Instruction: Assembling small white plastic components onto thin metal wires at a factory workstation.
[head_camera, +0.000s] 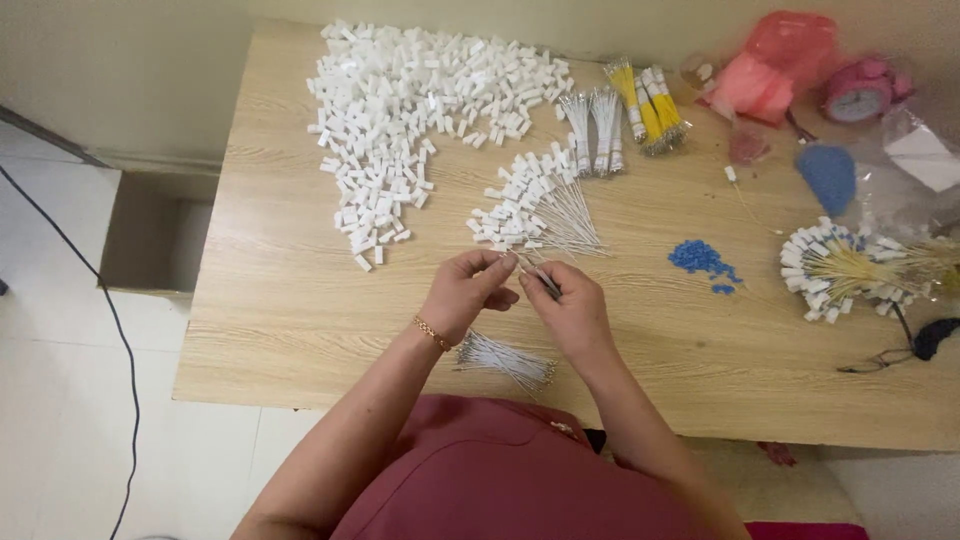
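The thin white piece (537, 272) pinched between the left hand (462, 292) and right hand (570, 308) is too small to make out; fingers cover most of it. The clear bag (925, 150) is cut off at the right edge, and the worktop (300, 300) runs past it too.

Evenly and softly lit from above, bright enough for clear colour across the wooden table (300, 300). Only faint, short shadows under the left hand (462, 292) and right hand (568, 310), falling toward the table's near edge. Pile of white blocks (420, 110) at the far left corner nearly washed out, its details merged. Slight softness throughout; thin wires hard to separate. Wide-lens bending along the table's edges, strongest at the corners. Mild glare on clear plastic bags (915, 150) at the right edge.
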